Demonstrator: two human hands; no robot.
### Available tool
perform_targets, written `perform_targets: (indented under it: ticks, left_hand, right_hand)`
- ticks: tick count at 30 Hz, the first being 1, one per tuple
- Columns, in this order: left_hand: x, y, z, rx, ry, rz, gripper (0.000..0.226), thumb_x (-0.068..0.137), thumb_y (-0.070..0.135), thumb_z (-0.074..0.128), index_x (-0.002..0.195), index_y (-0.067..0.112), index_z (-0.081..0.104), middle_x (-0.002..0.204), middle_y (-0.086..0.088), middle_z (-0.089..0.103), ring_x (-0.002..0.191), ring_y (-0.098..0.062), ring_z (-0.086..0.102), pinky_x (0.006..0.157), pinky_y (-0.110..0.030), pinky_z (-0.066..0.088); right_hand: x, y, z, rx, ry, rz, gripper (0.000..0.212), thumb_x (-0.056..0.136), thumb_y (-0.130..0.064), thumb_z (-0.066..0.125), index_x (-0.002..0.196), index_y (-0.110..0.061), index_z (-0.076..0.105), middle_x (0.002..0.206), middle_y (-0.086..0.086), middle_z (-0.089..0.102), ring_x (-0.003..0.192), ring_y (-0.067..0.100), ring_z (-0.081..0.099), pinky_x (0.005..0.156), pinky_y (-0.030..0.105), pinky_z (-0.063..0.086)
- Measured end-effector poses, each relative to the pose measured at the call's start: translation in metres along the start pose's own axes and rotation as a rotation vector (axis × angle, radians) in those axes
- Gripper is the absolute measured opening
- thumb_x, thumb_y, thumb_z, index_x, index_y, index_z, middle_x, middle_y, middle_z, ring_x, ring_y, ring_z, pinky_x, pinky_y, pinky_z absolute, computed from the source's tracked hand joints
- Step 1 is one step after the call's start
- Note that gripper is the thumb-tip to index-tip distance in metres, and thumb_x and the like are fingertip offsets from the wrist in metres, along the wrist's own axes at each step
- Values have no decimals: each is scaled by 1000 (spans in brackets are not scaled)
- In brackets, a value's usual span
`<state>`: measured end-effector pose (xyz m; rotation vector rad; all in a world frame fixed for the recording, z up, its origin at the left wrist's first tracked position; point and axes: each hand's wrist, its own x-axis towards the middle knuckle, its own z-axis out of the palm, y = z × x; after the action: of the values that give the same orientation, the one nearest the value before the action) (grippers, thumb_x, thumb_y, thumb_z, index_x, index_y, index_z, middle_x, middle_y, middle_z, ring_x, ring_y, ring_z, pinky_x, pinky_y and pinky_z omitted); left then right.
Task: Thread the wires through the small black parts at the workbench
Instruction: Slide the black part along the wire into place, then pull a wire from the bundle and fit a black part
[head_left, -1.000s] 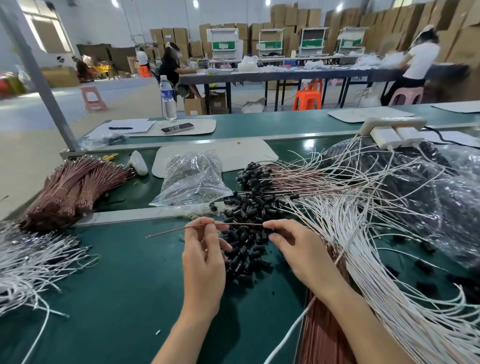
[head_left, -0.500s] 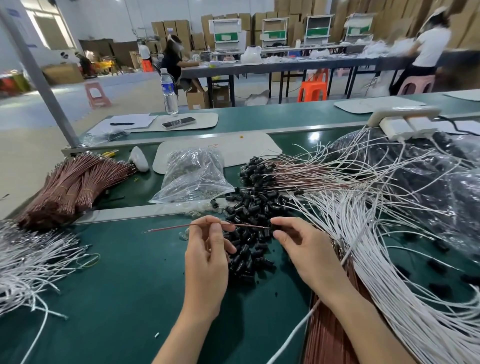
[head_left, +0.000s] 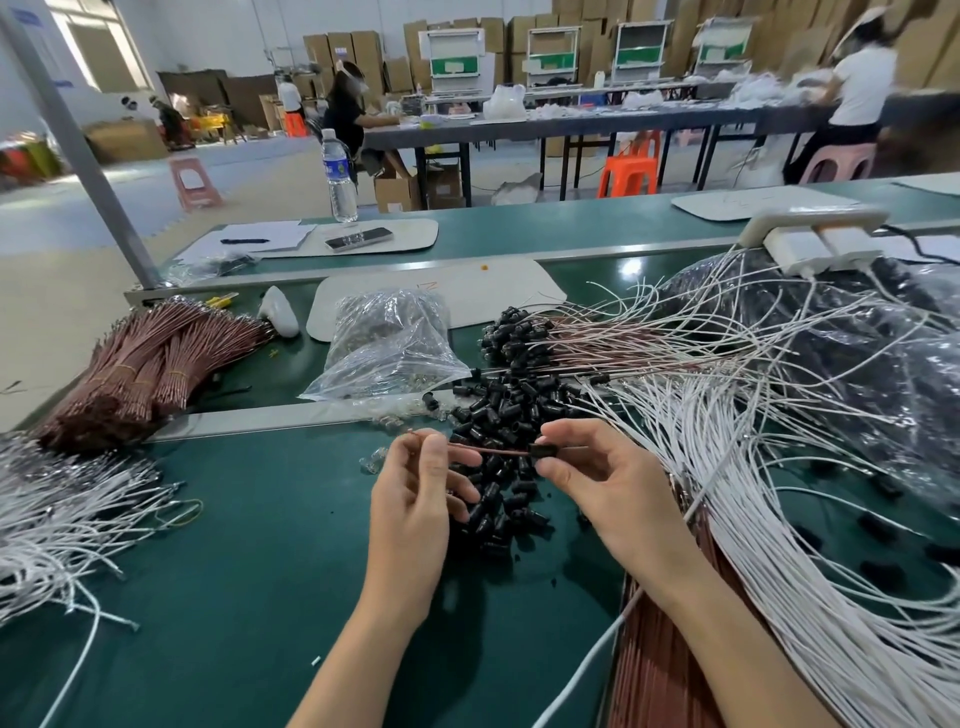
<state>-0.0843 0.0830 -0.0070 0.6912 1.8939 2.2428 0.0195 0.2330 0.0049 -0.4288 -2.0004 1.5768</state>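
A thin reddish-brown wire (head_left: 498, 450) runs level between my hands, just above a heap of small black parts (head_left: 501, 415) on the green workbench (head_left: 234, 571). My left hand (head_left: 415, 499) pinches the wire near its left end. My right hand (head_left: 608, 483) pinches one small black part (head_left: 543, 450) that sits on the wire. Behind the heap lie finished wires with black parts on their ends (head_left: 524, 338). A large fan of white wires (head_left: 753, 493) spreads to the right, over a bundle of brown wires (head_left: 670, 665).
Tied brown wire bundles (head_left: 150, 364) and loose white wires (head_left: 57, 519) lie at the left. A clear bag of small parts (head_left: 387, 348) sits behind a metal rail (head_left: 260, 415). A black plastic bag (head_left: 857, 353) lies at the right. A water bottle (head_left: 340, 176) and phone (head_left: 358, 239) stand farther back.
The wire has slid to the right through my left hand, so little of it now sticks out to the left. My right hand now shows a black part on the wire.
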Motion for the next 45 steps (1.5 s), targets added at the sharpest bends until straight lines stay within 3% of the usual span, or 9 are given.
perform_targets:
  ticks: [4,8,14,20,24,30,36,42,45]
  left_hand:
    - [-1,0,0,-1,-90,-10,29,98,35,53,100,7,59,90,-6,74,65,-15,63,56,-24,52]
    - [-4,1,1,-37,-195,-11,15,97,32,60,96,20,68,85,-4,71,65,-16,61,57,-26,51]
    - [-7,4,4,-95,-189,-36,12,90,32,69,95,22,74,80,-5,67,62,-14,59,55,-24,50]
    - [-14,4,12,-45,-179,-29,22,83,49,74,94,30,76,69,3,67,60,-11,58,56,-22,49]
    - [-13,6,12,-44,-81,-27,13,88,41,70,95,31,75,78,-2,71,65,-13,62,57,-24,51]
    - [-11,11,13,-132,-29,-125,12,82,36,70,89,29,77,85,-1,74,74,-12,66,59,-23,54]
    - [-15,16,24,132,-97,-57,25,84,55,63,99,38,72,77,11,69,61,-2,58,58,-20,49]
    - [24,8,73,771,-395,264,17,102,42,53,117,37,61,106,21,65,99,0,59,83,-22,51]
    - [53,-8,104,1187,-481,586,32,106,29,50,137,25,54,132,5,58,122,-21,48,100,-36,45]
  right_hand:
    - [-4,-7,6,134,-58,37,21,79,-21,83,97,-31,78,93,-11,78,89,2,73,78,8,51]
    - [-5,-8,10,387,-90,110,40,64,-44,91,100,-34,79,97,-4,79,95,8,73,84,15,53]
    - [-2,-4,5,893,-72,214,51,50,-30,103,94,-18,82,107,14,76,86,16,75,75,20,59]
    - [-4,-4,15,864,-94,218,44,54,-33,100,90,-16,82,104,16,77,84,16,75,74,21,59]
    - [-4,-5,15,784,-47,197,26,67,-24,85,92,-16,82,103,15,78,85,16,75,75,20,58]
    - [-3,-5,13,796,-29,224,30,67,-25,85,95,-16,82,103,14,77,86,16,74,76,19,57]
    - [0,-8,-5,851,35,221,22,74,-23,81,95,-15,82,101,12,77,87,18,74,75,22,59]
    - [6,-5,-63,1103,356,209,12,84,-18,70,93,-17,78,98,4,76,84,16,75,69,26,61]
    - [6,-5,-68,1097,415,229,13,83,-21,73,96,-19,75,98,1,75,83,14,74,71,26,62]
